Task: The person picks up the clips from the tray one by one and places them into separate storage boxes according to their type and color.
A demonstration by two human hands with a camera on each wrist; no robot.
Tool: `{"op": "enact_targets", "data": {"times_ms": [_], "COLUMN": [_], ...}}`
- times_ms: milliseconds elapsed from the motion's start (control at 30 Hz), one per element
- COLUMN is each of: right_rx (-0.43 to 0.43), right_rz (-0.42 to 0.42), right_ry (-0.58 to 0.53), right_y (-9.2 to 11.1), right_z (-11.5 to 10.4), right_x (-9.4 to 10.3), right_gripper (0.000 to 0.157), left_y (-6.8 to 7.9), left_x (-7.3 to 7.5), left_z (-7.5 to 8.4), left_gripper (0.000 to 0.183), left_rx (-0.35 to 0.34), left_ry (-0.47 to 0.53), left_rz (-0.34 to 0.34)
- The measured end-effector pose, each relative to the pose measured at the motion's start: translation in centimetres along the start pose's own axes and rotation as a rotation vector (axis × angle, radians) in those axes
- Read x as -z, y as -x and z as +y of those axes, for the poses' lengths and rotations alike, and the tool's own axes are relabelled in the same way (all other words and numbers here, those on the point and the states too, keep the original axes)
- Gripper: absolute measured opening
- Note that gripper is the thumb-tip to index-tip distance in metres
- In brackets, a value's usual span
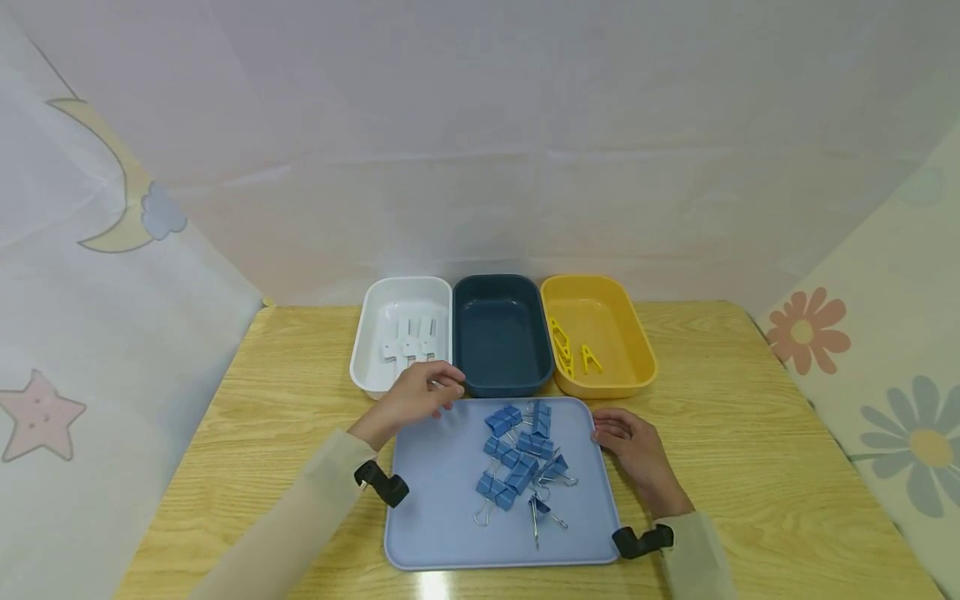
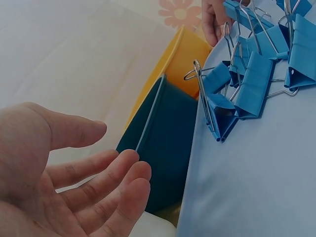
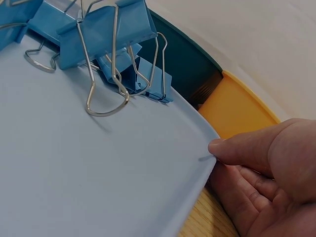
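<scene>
On the light blue tray lies a loose heap of several blue binder clips with silver wire handles. My right hand is at the tray's far right corner; in the right wrist view its thumb lies on the rim with fingers below the edge, pinching it. My left hand hovers by the tray's far left corner, holding nothing. Its fingers are spread and slightly bent, the fingertips overlapping the dark teal bin in the left wrist view.
Behind the tray, three bins stand side by side. The white bin holds several white clips, and the yellow bin holds yellow clothespins. The teal bin is in the middle. Cloth walls surround the wooden table.
</scene>
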State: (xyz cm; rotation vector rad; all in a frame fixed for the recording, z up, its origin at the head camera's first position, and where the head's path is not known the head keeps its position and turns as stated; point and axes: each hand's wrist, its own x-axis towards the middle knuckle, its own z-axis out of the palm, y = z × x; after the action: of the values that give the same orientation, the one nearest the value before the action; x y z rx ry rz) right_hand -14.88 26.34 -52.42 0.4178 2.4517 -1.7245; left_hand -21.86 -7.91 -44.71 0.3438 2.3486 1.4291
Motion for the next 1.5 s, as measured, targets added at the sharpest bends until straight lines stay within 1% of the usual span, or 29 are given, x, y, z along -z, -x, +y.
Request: {"op": "enact_targets", "data": {"times_ms": [333,767,900,1100,1333,1500], "right_rx": [0.004,0.014,0.011,0.004,0.002,-0.002], "right_rz": [0.000,0.002,0.003,0.008,0.004,0.000], "right_ry": [-0.006,-0.010,0.000,0.009,0.015,0.015], "right_y": [0.0,0.0,0.0,0.0,0.2,0.1], "right_z": [-0.1,0.1,0.1,0.0,0.0,-0.2], "right_x": [0.0,0.0,0.0,0.0,-0.1,-0.1], "right_gripper": [0.037,0.037,0.037,0.037,0.038,0.039], "left_y": [-0.4,-0.7,-0.7,-0.7,-1.0,-1.1], "left_x": [-0.8,-1.9,-2.0,-2.4,-2.9,-3.3], "left_z": [-0.1,-0.3,-0.1,0.1,0.2,0.4], "left_gripper": [0.027,0.026,0.027,0.027,0.029,0.030], "left_rx": [0.010,-0.030,-0.033,-0.059,-0.039,-0.036], "left_ry": [-0.003,0.009,0.014,0.008,-0.007,-0.005], "left_rz": [-0.031,-0.063,-0.078,-0.102,-0.126,-0.142]}}
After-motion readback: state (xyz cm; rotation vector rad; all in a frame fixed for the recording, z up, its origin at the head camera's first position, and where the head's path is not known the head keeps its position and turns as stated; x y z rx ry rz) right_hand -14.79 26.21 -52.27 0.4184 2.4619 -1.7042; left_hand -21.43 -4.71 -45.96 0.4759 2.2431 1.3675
